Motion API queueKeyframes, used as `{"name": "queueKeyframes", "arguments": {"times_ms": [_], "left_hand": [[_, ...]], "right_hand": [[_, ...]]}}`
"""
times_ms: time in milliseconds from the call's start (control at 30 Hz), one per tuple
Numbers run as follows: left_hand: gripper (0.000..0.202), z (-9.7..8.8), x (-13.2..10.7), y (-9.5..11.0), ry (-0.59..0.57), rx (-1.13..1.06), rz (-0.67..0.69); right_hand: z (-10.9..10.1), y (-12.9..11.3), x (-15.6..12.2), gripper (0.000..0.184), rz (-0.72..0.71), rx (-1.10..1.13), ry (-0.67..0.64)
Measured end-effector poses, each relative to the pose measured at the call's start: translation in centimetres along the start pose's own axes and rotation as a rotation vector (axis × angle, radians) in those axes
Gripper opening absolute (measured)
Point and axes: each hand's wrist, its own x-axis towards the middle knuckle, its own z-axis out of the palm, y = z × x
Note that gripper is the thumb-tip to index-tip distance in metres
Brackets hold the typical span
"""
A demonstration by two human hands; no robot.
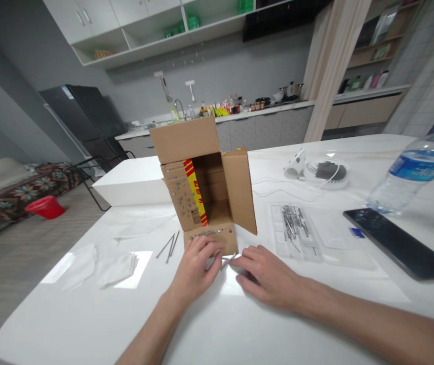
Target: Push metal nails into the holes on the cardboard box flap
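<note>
An open cardboard box [209,187] stands on the white table, its flaps spread. Grey round nail heads dot its left flap, and more run in a row along the bottom flap [226,238]. My left hand [199,261] rests on that bottom flap, thumb apart from the fingers. Close by its thumb lie a few nails [227,260] at the flap's front edge. My right hand [264,274] touches these nails with the index fingertip; its thumb is apart. Several long nails [170,247] lie left of the box.
Right of the box is a clear plastic case [294,230] holding nails and screws. Beyond it are a black phone [402,243], a water bottle [410,170] and a white round device [325,175] with a cable. Tissues [116,268] lie at left.
</note>
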Motion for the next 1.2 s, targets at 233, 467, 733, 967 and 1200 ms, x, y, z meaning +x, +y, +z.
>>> {"name": "queueKeyframes", "arguments": {"times_ms": [233,467,733,967,1200], "left_hand": [[0.013,0.00,-0.02,-0.09,0.003,-0.001,0.003],[0.013,-0.02,0.02,-0.20,-0.007,-0.001,-0.006],[0.013,-0.09,0.05,-0.09,-0.013,-0.009,-0.007],[0.013,-0.12,-0.02,-0.30,-0.086,-0.012,-0.040],[0.012,-0.06,-0.09,-0.37,-0.200,0.003,-0.079]], "right_hand": [[0.00,-0.02,-0.02,0.022,0.001,-0.003,-0.004],[-0.07,-0.13,0.08,0.021,0.004,-0.003,-0.011],[-0.26,-0.21,0.02,0.019,0.005,0.001,-0.013],[-0.12,-0.20,0.01,0.020,0.006,-0.012,-0.014],[-0.09,-0.12,0.18,0.021,0.002,-0.011,-0.010]]}}
